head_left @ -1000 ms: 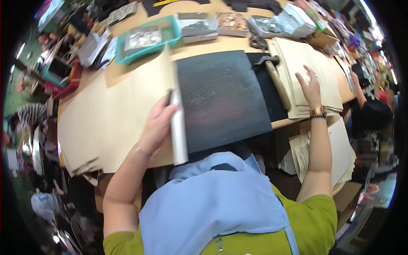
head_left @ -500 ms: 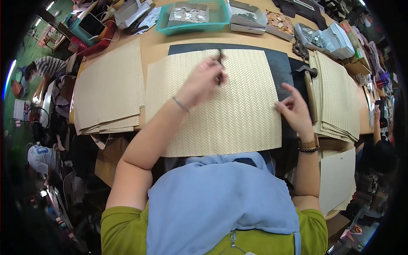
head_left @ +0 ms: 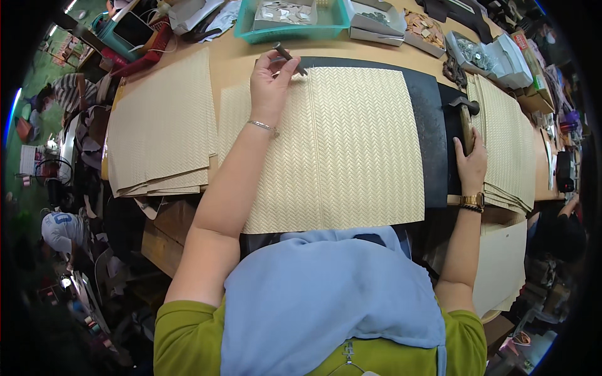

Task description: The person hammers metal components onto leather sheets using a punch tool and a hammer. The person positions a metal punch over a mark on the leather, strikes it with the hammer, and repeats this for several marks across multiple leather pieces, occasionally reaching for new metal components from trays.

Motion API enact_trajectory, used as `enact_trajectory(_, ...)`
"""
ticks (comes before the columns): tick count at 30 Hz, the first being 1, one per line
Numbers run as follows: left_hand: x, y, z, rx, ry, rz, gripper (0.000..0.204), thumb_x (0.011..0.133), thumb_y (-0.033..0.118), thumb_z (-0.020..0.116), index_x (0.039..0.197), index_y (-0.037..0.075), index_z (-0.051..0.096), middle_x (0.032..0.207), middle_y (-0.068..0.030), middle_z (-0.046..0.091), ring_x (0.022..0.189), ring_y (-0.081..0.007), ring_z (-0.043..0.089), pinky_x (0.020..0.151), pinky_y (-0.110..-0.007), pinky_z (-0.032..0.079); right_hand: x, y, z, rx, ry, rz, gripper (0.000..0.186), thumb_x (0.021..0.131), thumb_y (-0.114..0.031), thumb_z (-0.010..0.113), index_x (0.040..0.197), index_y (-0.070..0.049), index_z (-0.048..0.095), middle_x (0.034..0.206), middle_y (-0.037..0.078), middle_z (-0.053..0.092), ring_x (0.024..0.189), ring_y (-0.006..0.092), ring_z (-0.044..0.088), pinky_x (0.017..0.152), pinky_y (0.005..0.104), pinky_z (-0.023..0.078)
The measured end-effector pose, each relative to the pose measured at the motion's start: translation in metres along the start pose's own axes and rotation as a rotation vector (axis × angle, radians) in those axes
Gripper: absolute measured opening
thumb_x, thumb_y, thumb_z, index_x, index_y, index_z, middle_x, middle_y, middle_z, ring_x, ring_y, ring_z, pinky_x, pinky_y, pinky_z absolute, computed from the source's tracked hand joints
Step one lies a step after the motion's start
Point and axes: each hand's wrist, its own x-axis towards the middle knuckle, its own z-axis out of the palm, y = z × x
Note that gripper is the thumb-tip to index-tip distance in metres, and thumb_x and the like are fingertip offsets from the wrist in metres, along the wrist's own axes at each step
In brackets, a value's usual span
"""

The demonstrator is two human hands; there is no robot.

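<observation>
My left hand (head_left: 276,78) grips a dark metal punch (head_left: 284,53) with its point at the top edge of a cream herringbone-textured sheet (head_left: 364,150), left of a vertical seam line in it. This sheet lies over a dark board (head_left: 431,150) in front of me. My right hand (head_left: 470,160) is closed round the wooden handle of a hammer (head_left: 464,113), just right of the board. Stacks of similar sheets lie at the left (head_left: 157,125) and right (head_left: 508,144).
A teal tray (head_left: 291,31), boxes of small parts (head_left: 425,30), (head_left: 470,55) and a red basket (head_left: 125,59) line the back. More sheets (head_left: 498,263) sit low at the right. Co-workers (head_left: 63,235), (head_left: 558,232) are at both sides.
The textured sheet has been brought onto the dark board. My left hand has moved with the punch to its top edge. My right hand has closed on the hammer handle.
</observation>
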Motion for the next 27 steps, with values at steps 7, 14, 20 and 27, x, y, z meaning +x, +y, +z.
enact_trajectory(7,-0.004,-0.005,0.002,0.079,-0.071,0.036,0.027,0.092,0.012,0.078,0.115,0.006,0.067,0.102,-0.005,0.073,0.091,-0.0108,0.068,0.075,-0.026,0.057,-0.001,0.001,0.0,0.036,-0.009,0.023,0.062,0.093,-0.04,0.074,0.139,-0.003,0.057,0.115,0.026,0.07,0.103,0.042,0.067,0.09,0.0468,0.053)
enact_trajectory(14,-0.008,-0.002,0.005,0.133,-0.097,0.015,0.027,0.092,0.013,0.078,0.116,0.006,0.068,0.103,-0.0057,0.072,0.094,-0.0105,0.067,0.075,-0.026,0.059,-0.001,0.003,0.003,0.025,0.009,0.004,0.061,0.092,-0.04,0.075,0.138,-0.003,0.058,0.117,0.025,0.07,0.105,0.0417,0.067,0.09,0.0464,0.053)
enact_trajectory(20,-0.011,0.004,0.008,0.172,-0.089,0.006,0.028,0.092,0.012,0.078,0.117,0.005,0.068,0.105,-0.007,0.072,0.094,-0.0115,0.069,0.077,-0.027,0.062,0.0,0.001,0.0,0.022,0.0,0.016,0.062,0.092,-0.04,0.075,0.138,-0.003,0.059,0.118,0.024,0.07,0.106,0.0411,0.067,0.091,0.046,0.052)
enact_trajectory(27,-0.013,0.007,0.011,0.174,-0.073,-0.014,0.026,0.093,0.011,0.077,0.115,0.005,0.067,0.104,-0.0068,0.072,0.092,-0.0113,0.068,0.079,-0.025,0.057,-0.001,0.001,0.0,0.038,-0.005,0.029,0.062,0.092,-0.041,0.075,0.138,-0.003,0.059,0.117,0.024,0.07,0.105,0.0409,0.067,0.092,0.0458,0.052)
